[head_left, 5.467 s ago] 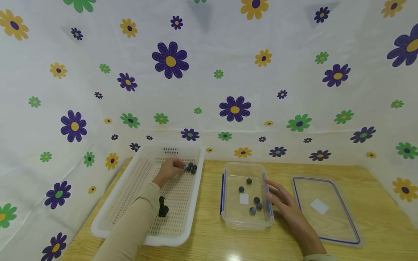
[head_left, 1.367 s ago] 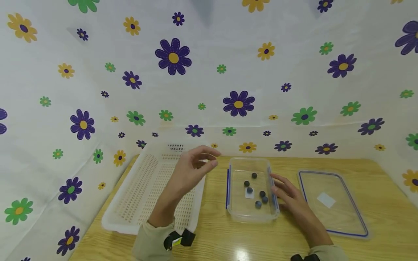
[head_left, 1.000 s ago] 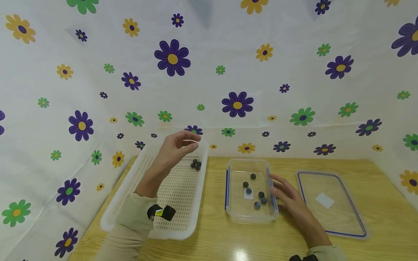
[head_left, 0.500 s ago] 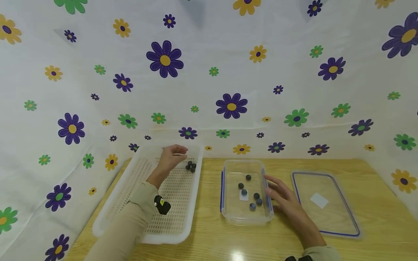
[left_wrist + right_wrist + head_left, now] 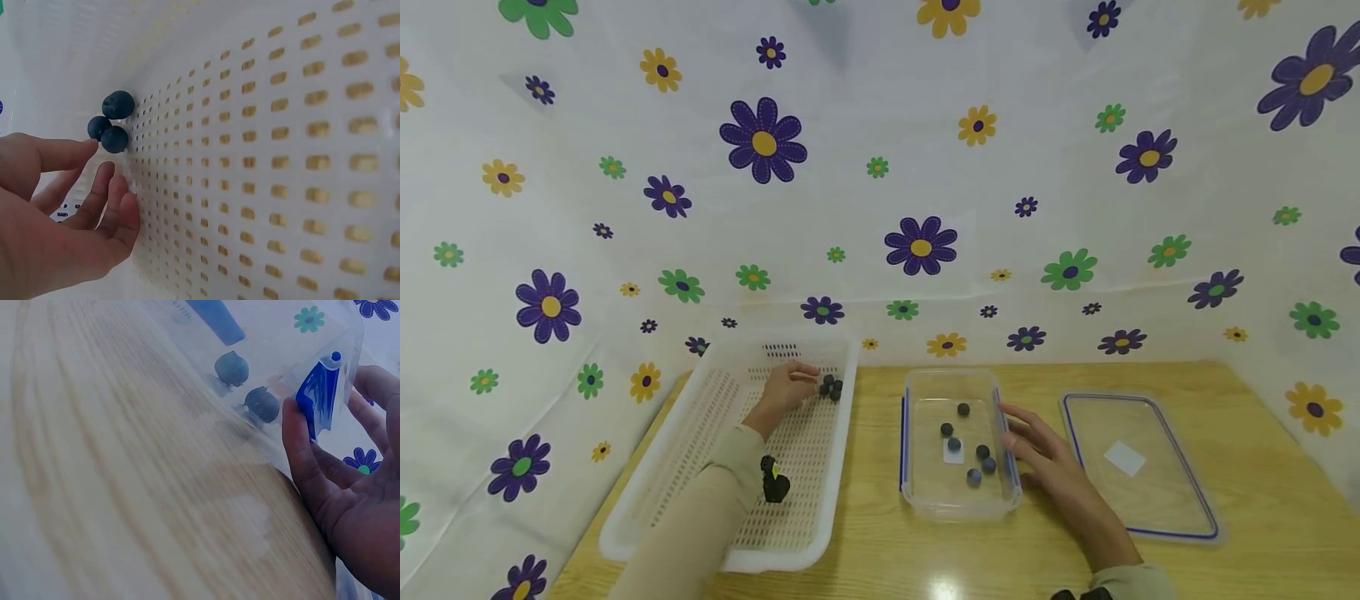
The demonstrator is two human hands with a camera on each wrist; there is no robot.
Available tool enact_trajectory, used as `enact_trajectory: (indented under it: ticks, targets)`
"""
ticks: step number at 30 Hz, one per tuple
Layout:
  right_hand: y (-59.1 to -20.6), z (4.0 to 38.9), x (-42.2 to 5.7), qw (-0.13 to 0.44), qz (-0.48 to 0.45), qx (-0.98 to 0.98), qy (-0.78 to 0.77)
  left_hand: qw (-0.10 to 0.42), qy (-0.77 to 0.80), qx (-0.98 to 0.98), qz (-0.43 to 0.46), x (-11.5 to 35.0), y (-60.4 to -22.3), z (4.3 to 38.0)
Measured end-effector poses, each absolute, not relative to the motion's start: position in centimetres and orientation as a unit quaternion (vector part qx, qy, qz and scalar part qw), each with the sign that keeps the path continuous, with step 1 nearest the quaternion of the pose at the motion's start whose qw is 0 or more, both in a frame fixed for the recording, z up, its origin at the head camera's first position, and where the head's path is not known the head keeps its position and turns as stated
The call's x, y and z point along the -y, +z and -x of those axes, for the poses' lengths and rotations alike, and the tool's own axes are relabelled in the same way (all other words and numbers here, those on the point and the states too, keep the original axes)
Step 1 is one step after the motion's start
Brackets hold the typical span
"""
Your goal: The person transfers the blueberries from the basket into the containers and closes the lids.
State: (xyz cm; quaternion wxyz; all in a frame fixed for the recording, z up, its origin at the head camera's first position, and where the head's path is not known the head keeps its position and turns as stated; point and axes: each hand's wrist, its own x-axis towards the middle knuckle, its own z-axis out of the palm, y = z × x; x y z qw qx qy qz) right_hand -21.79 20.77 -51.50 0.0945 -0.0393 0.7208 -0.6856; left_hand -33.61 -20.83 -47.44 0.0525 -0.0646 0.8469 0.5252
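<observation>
My left hand (image 5: 781, 396) is inside a white slotted plastic basket (image 5: 838, 467), its fingers loosely bent beside a small cluster of blueberries (image 5: 835, 395) at the far right corner. In the left wrist view the index fingertip comes up close to one blueberry (image 5: 98, 127); the thumb and other fingers have nothing between them. On the right, my right hand (image 5: 1052, 467) rests against the side of a clear container (image 5: 962, 506) with several blueberries (image 5: 973, 477) on its bottom. The right wrist view shows the thumb touching a blue latch (image 5: 322, 394) there.
A clear lid (image 5: 1157, 500) with a blue seal lies flat to the right of the container, bearing a white label (image 5: 1124, 457). The wooden table (image 5: 880, 533) backs onto a flower-patterned sheet (image 5: 850, 200). A black camera (image 5: 773, 482) sits on the left wrist.
A blueberry has been added to the container since the oldest frame. My left hand has come back over the basket and lowered to the cluster. The right hand stays at the container.
</observation>
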Motion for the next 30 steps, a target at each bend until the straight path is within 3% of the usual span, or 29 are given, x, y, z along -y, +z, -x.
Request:
enact_trajectory:
  ticks: [14, 30]
  targets:
    - [-51.0, 21.6, -20.7, 0.098, 0.041, -0.711, -0.695, 0.012, 0.485, -0.866, 0.117, 19.2, -47.9, 33.8]
    - [-51.0, 21.6, -20.6, 0.096, 0.036, -0.707, -0.699, 0.033, 0.523, -0.849, 0.075, 19.8, -45.7, 33.0]
